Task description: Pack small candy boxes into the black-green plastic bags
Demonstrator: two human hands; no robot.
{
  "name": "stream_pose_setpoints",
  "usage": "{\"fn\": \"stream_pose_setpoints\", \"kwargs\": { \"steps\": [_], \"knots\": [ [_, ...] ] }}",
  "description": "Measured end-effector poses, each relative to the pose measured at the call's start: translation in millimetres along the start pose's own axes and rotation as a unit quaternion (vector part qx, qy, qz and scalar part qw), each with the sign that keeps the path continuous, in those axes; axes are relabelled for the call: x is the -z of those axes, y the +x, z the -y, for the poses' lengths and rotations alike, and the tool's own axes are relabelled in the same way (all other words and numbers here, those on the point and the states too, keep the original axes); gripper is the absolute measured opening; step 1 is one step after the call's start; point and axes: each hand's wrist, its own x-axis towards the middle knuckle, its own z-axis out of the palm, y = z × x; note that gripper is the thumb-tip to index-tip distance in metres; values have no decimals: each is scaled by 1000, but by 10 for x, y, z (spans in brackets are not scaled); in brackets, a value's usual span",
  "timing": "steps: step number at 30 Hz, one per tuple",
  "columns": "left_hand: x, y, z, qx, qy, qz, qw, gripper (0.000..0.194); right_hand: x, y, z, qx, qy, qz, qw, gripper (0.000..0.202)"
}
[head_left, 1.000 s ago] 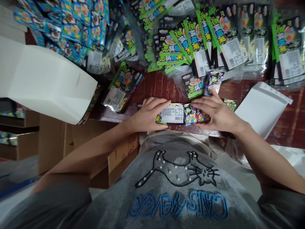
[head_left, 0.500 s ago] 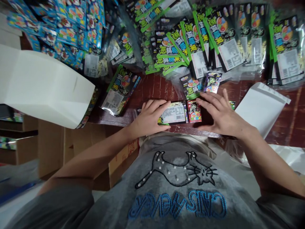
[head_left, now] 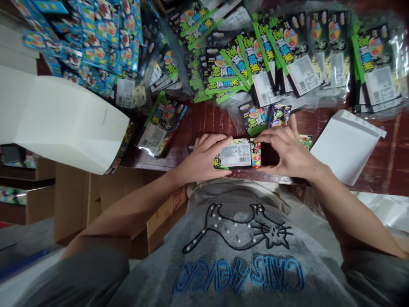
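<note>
while my two hands meet in the middle of the frame, the printed packet [head_left: 235, 154] lies with its long axis from left to right, nearly level and along the near edge of the dark red table [head_left: 207, 119]. its label side faces up, and its right end points to the red box [head_left: 256, 153].

the packet's left part is under my left hand [head_left: 204, 155]; this hand is half open, with fingers on the upper edge and the thumb at the lower edge, and so it holds the packet. my right hand [head_left: 287, 151] is curved, with a dark gap inside, and its fingertips and thumb hold the red box by its upper and lower edges. this box stands against the packet's right end, only a narrow part showing; how deep it sits i cannot tell.

the packet is black around a pale label, with a barcode at the label's lower right and a little green at the lower left. just above my right hand lies a purple box [head_left: 279, 115], and a green box [head_left: 306, 141] is partly hidden behind it. black packets [head_left: 300, 51] with green edges fill the upper right of the frame.
</note>
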Motion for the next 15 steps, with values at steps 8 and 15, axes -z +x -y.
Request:
{"fn": "stream_pose_setpoints", "kwargs": {
  "steps": [8, 15],
  "knots": [
    [25, -66, -31, 44, 52, -19, 997, 92, 304, -540, -56, -78, -113, -23, 990, 112],
    [-53, 48, -41, 1, 45, -8, 999, 93, 371, -573, -80, -54, -96, 16, 994, 74]
  ]
}}
